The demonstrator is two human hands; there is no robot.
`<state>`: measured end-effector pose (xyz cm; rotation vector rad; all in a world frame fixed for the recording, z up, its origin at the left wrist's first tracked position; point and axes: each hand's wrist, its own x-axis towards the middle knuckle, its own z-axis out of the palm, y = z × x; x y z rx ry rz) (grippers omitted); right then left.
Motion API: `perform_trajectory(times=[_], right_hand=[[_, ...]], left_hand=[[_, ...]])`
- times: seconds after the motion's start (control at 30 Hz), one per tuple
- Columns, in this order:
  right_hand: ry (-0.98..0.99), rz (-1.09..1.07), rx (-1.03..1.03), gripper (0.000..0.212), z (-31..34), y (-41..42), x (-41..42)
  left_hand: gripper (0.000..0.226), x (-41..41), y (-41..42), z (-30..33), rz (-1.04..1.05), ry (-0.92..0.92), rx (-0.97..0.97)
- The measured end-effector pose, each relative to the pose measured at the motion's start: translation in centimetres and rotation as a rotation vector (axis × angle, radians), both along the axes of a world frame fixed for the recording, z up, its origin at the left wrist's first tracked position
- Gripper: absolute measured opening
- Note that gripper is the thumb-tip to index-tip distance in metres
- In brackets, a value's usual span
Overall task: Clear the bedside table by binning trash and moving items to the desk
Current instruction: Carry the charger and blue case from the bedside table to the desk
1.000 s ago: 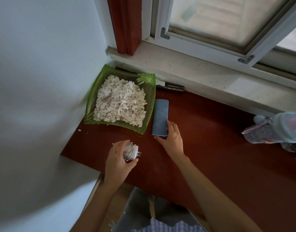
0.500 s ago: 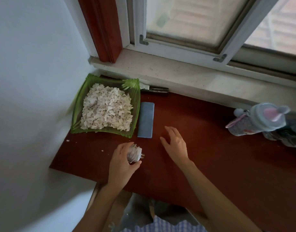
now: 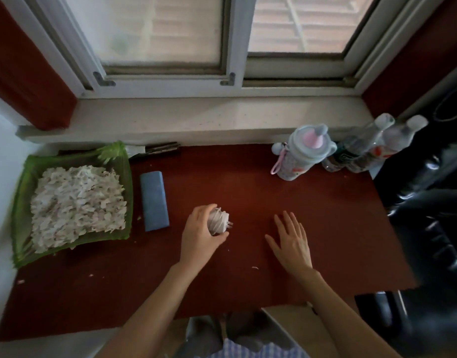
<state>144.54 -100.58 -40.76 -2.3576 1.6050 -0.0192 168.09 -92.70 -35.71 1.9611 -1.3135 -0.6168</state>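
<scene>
the left hand [image 3: 200, 235] holds a white plug with its cord wrapped round [image 3: 218, 220], low in the middle of the red counter [image 3: 325, 215]. the right hand [image 3: 290, 240] is open and flat. next, i think, let the plug go.

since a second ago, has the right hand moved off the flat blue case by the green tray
Yes. The right hand was touching the flat blue case's near end; now it lies open on the red desk, well to the case's right, apart from it.
</scene>
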Motion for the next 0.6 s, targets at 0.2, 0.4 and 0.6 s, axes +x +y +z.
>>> perform_trajectory(times=[0.2, 0.4, 0.6], right_hand=[[0.072, -0.045, 0.066, 0.074, -0.7, -1.3, -2.7], [0.112, -0.012, 0.064, 0.075, -1.5, -1.1, -3.4], [0.13, -0.018, 0.036, 0.073, -1.4, -1.5, -3.2]], left_hand=[[0.069, -2.7, -7.3, -0.6, -0.064, -0.054, 0.001], [0.07, -3.9, -12.6, -2.4, -0.102, -0.142, 0.019], [0.069, -4.0, -16.2, -3.4, -0.128, -0.182, 0.055]])
